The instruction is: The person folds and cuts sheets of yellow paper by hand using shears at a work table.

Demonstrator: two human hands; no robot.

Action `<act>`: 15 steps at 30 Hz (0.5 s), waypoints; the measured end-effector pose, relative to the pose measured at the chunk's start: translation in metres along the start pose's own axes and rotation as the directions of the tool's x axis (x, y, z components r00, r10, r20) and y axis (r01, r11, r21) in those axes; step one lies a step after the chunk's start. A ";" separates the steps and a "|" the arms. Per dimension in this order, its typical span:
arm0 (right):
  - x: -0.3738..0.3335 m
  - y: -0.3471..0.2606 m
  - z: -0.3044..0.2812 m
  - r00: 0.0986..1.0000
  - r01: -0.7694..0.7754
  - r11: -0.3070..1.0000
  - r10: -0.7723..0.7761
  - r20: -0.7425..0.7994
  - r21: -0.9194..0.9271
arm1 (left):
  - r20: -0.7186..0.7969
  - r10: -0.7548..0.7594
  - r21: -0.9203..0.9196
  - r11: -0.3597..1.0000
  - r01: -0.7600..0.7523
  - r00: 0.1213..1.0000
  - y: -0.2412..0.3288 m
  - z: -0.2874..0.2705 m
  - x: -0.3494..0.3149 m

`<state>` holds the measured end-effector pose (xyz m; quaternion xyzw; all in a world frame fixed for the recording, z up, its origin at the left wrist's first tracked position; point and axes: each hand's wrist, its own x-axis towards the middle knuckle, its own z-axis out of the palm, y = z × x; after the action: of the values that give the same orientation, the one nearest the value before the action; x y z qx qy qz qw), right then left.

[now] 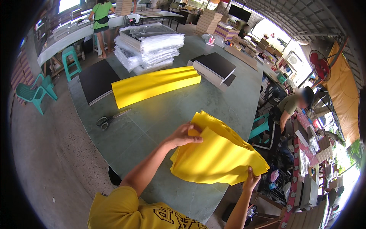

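A loose stack of yellow sheets (217, 156) is lifted and bent between my hands above the near part of the table. My left hand (185, 136) grips its upper left edge, thumb in front and fingers behind. At the lower right corner, my right hand (251, 179) pinches the sheets. Whether they are paper or cloth I cannot tell. Farther off, a long folded yellow piece (156, 84) lies across the table. Scissors (110, 119) with dark handles rest to the left, their blades pointing toward that piece.
The grey-green table (152, 126) carries a dark flat board (96, 82), a pile of plastic-wrapped packs (150, 45) and dark-topped boards (215, 65). Green plastic chairs (36, 93) stand left. One person (101, 19) stands at the back table; another person (291, 105) sits at the right.
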<state>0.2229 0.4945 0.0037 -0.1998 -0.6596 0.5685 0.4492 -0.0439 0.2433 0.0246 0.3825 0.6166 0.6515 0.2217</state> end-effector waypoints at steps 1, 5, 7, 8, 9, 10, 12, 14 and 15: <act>0.000 0.000 0.000 1.000 -0.003 1.000 0.003 -0.008 0.000 | 0.115 -0.035 -0.084 0.995 0.045 0.993 0.004 -0.002 -0.002; 0.000 0.005 0.005 0.999 -0.033 0.999 0.033 -0.010 0.021 | 0.045 0.009 -0.046 0.999 -0.007 0.999 0.003 0.003 -0.008; 0.001 0.004 0.007 0.999 -0.048 0.998 0.049 -0.013 0.031 | 0.157 -0.002 -0.014 1.000 0.004 0.988 0.000 0.002 -0.005; 0.000 0.003 0.008 0.998 -0.054 0.998 0.055 -0.021 0.035 | 0.212 -0.010 0.004 1.000 0.009 0.977 -0.001 0.000 -0.004; 0.001 0.002 0.009 0.998 -0.061 0.997 0.062 -0.026 0.037 | 0.261 -0.008 0.028 1.000 0.001 0.965 0.000 0.001 -0.003; 0.001 0.000 0.011 0.998 -0.055 0.998 0.055 -0.021 0.041 | 0.308 -0.009 0.052 0.999 -0.008 0.951 0.003 0.002 -0.003; 0.000 -0.005 0.018 0.999 -0.042 0.998 0.043 -0.010 0.049 | 0.412 -0.038 -0.016 0.999 0.049 0.910 0.007 0.005 0.000; -0.001 -0.008 0.022 0.999 -0.011 0.999 0.010 0.043 0.032 | 0.532 -0.066 -0.188 0.963 0.193 0.844 0.010 0.014 0.006; -0.002 -0.010 0.025 0.998 0.006 1.000 -0.008 0.068 0.024 | 0.601 0.005 -0.221 0.962 0.159 0.799 0.014 0.022 0.008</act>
<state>0.2061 0.4766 0.0134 -0.1727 -0.6685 0.5810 0.4309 -0.0298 0.2614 0.0385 0.5096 0.4399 0.5636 0.4788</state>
